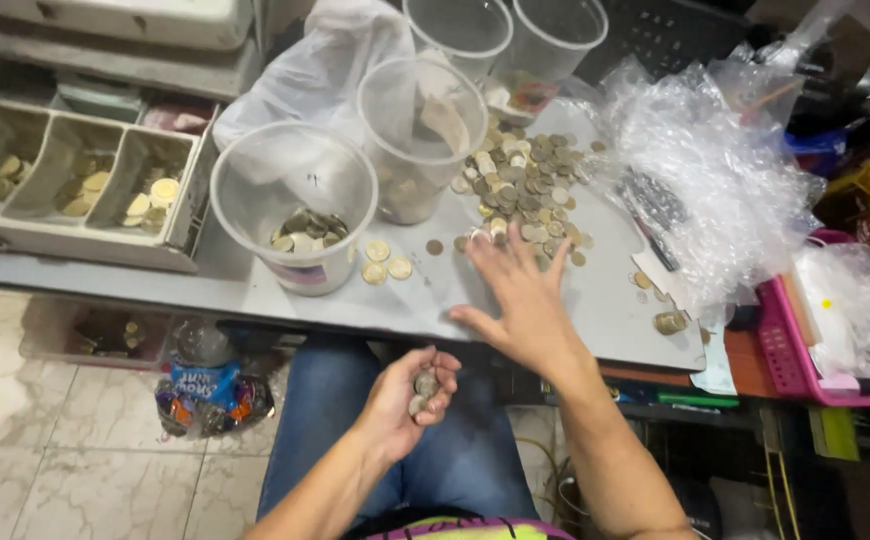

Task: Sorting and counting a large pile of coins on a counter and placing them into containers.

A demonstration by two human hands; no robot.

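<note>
Silver and gold round metal coins (425, 384) sit gathered in my left hand (407, 395), cupped below the grey counter (405, 305) edge, while my right hand (520, 300) lies open, fingers spread, reaching the loose coin heap (525, 180) beside clear plastic cups (295, 205).

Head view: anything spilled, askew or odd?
Nothing damaged. Loose coins lie heaped on the grey table, a few strays beside the nearest clear cup. The right hand reaches toward the heap; the left hand cups some coins.
</note>
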